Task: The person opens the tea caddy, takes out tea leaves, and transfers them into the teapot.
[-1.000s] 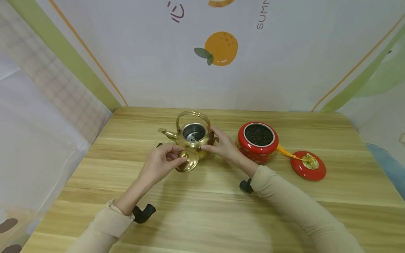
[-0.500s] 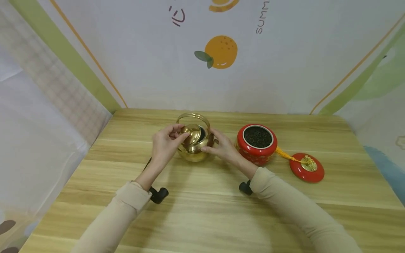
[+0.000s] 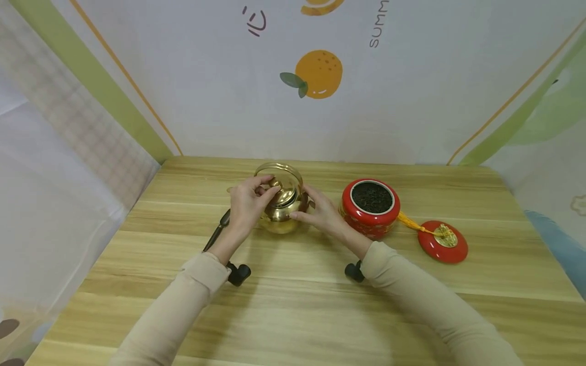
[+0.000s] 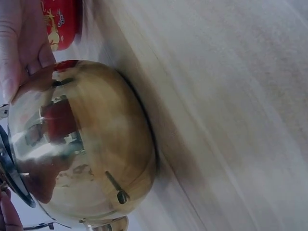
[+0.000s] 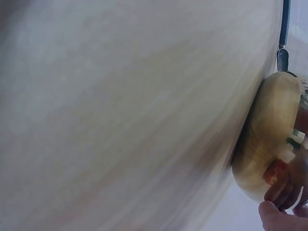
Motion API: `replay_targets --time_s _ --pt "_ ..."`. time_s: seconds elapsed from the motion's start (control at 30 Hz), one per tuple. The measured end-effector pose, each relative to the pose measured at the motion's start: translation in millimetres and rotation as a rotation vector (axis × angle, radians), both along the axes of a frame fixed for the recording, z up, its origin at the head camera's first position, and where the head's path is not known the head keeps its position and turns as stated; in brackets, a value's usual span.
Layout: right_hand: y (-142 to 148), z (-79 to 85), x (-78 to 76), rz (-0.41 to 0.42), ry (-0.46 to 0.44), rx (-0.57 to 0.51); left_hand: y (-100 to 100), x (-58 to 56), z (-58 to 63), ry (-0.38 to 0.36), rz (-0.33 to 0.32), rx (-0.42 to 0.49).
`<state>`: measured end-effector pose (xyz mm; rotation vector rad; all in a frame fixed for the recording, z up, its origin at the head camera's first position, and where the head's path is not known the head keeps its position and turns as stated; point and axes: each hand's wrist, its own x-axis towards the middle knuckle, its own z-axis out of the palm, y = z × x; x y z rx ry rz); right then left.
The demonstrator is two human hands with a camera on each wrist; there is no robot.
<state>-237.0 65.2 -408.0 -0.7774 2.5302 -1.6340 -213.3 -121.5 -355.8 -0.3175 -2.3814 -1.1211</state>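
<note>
A shiny gold-coloured teapot [image 3: 280, 223] with a raised loop handle [image 3: 278, 166] stands on the wooden table, its spout mostly behind the left hand. My left hand [image 3: 245, 203] pinches the knob of the gold lid [image 3: 285, 197] between thumb and fingers. The lid [image 4: 14, 173] sits tilted at the pot's opening in the left wrist view. With thumb in front and fingers behind, my right hand [image 3: 322, 211] holds the right side of the pot body. In the right wrist view, its thumb [image 5: 276, 219] is at the pot's wall [image 5: 260, 139].
Right of the pot stands an open red jar [image 3: 371, 221] full of dark loose leaves [image 3: 373, 197]. Its red lid [image 3: 443, 242], with a yellow tassel [image 3: 409, 222], lies farther right. A slender dark utensil [image 3: 217, 231] lies by the left wrist. A printed cloth [image 3: 229, 112] hangs behind.
My left hand has carried the teapot lid from in front of the pot up and right over its opening. The right hand has kept its hold on the pot.
</note>
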Motion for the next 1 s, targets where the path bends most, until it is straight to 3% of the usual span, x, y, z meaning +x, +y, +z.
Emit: replay_targets --time_s 0.47,1.0 --pt "-0.4 -1.5 -0.1 -0.002 -0.012 -0.001 2.0 -2.3 -3.2 0.016 0.011 -0.128" --pt "0.2 -0.3 1.7 -0.008 -0.011 -0.011 3.2 -2.1 -3.4 0.009 0.006 -0.207"
